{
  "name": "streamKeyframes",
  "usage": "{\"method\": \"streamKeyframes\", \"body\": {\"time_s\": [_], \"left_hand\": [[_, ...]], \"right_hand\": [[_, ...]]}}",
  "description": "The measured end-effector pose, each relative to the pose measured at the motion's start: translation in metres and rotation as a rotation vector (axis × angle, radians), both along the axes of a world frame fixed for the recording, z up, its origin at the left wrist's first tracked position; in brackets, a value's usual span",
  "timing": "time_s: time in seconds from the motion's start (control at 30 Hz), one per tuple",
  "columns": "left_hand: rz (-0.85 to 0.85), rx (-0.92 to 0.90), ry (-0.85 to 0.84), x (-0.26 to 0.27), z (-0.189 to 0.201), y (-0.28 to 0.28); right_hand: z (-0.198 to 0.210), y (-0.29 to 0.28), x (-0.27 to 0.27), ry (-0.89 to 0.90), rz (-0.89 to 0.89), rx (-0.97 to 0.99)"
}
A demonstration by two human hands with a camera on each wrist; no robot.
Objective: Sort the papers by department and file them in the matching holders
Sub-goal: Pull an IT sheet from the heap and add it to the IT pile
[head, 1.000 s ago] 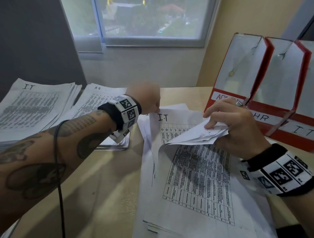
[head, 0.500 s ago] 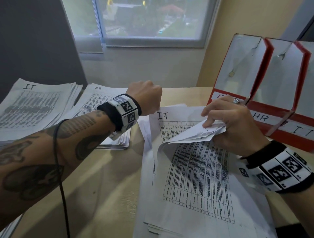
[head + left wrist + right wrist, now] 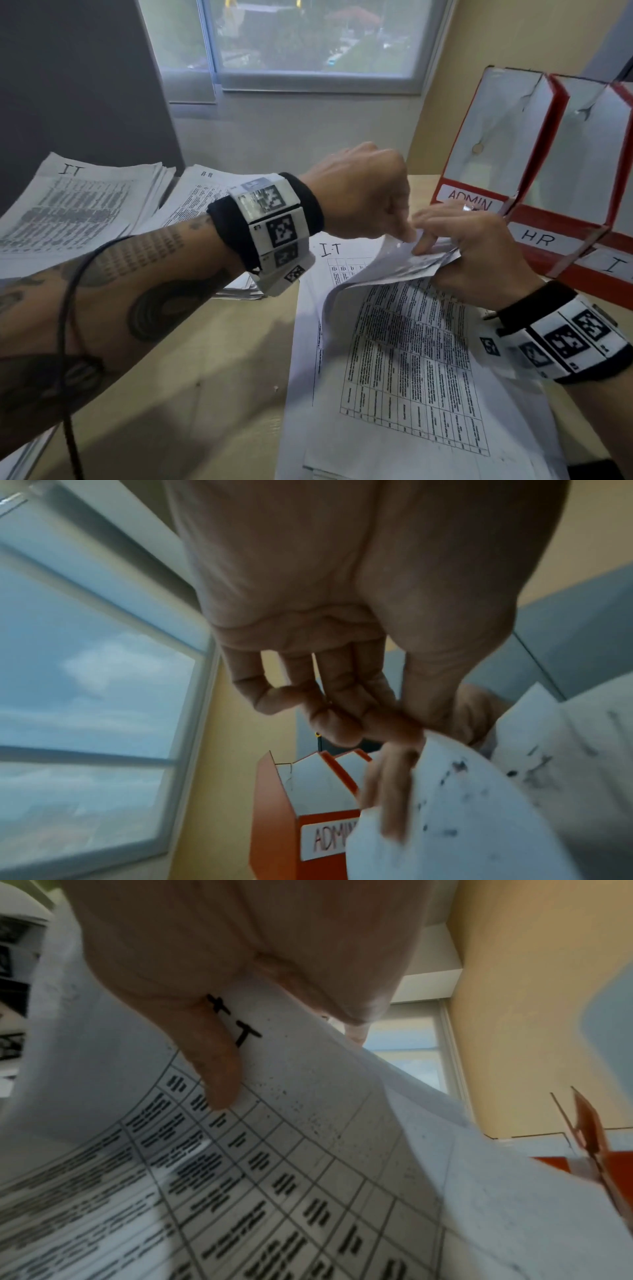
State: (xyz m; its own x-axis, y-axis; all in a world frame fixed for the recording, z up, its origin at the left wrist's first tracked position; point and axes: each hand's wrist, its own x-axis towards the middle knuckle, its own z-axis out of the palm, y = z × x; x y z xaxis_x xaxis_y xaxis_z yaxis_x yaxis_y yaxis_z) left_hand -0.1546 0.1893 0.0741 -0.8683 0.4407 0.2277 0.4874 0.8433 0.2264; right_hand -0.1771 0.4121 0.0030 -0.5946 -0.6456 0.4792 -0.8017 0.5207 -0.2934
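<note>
Left hand fingers curled, thumb and fingertips pinching the lifted top corner of the curled sheet. Right hand grips the same bent-back sheets from the other side, thumb pressed on the printed table face next to a handwritten "IT" mark, other fingers behind the paper. Both hands meet over the top edge of the unsorted stack, which lies flat on the wooden desk right in front of the person; the sheet exposed below is marked "IT" at top left. Three red file holders stand at the right, just behind the right hand: ADMIN holder, HR holder, and a third one cut off by the frame edge, label partly visible. Sorted IT pile far left, HR pile beside it, partly behind the left wrist. Marker bands on both wrists. Window behind desk.
</note>
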Motion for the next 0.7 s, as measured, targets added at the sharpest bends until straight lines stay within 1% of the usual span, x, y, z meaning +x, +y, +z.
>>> {"method": "streamKeyframes", "body": {"time_s": [0.07, 0.1, 0.17, 0.2, 0.23, 0.3, 0.33, 0.37, 0.4, 0.47, 0.5, 0.53, 0.57, 0.6, 0.63, 0.67, 0.7], "left_hand": [[-0.018, 0.135, 0.019, 0.007, 0.001, -0.002], [-0.034, 0.255, -0.012, 0.010, -0.002, -0.006], [-0.052, 0.475, -0.173, 0.012, -0.019, -0.014], [-0.042, 0.524, -0.239, 0.015, -0.029, -0.016], [-0.018, 0.527, -0.247, 0.017, -0.040, -0.015], [0.056, 0.508, -0.161, 0.017, -0.057, -0.012], [0.104, 0.555, -0.141, 0.016, -0.061, -0.009], [0.140, 0.640, -0.127, 0.015, -0.061, -0.008], [0.177, 0.709, -0.133, 0.015, -0.059, -0.008], [0.214, 0.793, -0.065, 0.017, -0.049, -0.011], [0.218, 0.849, -0.026, 0.019, -0.042, -0.015], [0.203, 0.917, 0.003, 0.021, -0.033, -0.019], [0.183, 0.992, 0.046, 0.024, -0.024, -0.022], [0.155, 1.056, 0.088, 0.027, -0.014, -0.022], [0.118, 1.117, 0.123, 0.029, -0.006, -0.021], [0.060, 1.181, 0.141, 0.030, 0.001, -0.018], [0.015, 1.216, 0.158, 0.033, 0.009, -0.013]], "right_hand": [[0.008, 0.002, 0.004, 0.008, -0.018, -0.025], [0.013, 0.004, 0.005, 0.014, -0.028, -0.030], [0.026, 0.006, 0.006, 0.055, -0.059, -0.040], [0.034, 0.006, 0.006, 0.095, -0.077, -0.047], [0.041, 0.006, 0.005, 0.132, -0.098, -0.064], [0.058, 0.000, 0.005, 0.154, -0.118, -0.138], [0.066, -0.003, 0.005, 0.143, -0.117, -0.199], [0.072, -0.006, 0.007, 0.146, -0.132, -0.274], [0.078, -0.007, 0.009, 0.176, -0.168, -0.356], [0.080, 0.002, 0.011, 0.264, -0.269, -0.517], [0.077, 0.011, 0.009, 0.277, -0.352, -0.589], [0.073, 0.020, 0.008, 0.240, -0.439, -0.665], [0.067, 0.029, 0.005, 0.159, -0.493, -0.750], [0.062, 0.036, 0.005, 0.030, -0.485, -0.854], [0.058, 0.038, 0.005, -0.128, -0.419, -0.956], [0.056, 0.037, 0.007, -0.278, -0.316, -1.014], [0.056, 0.033, 0.010, -0.373, -0.228, -1.030]]}}
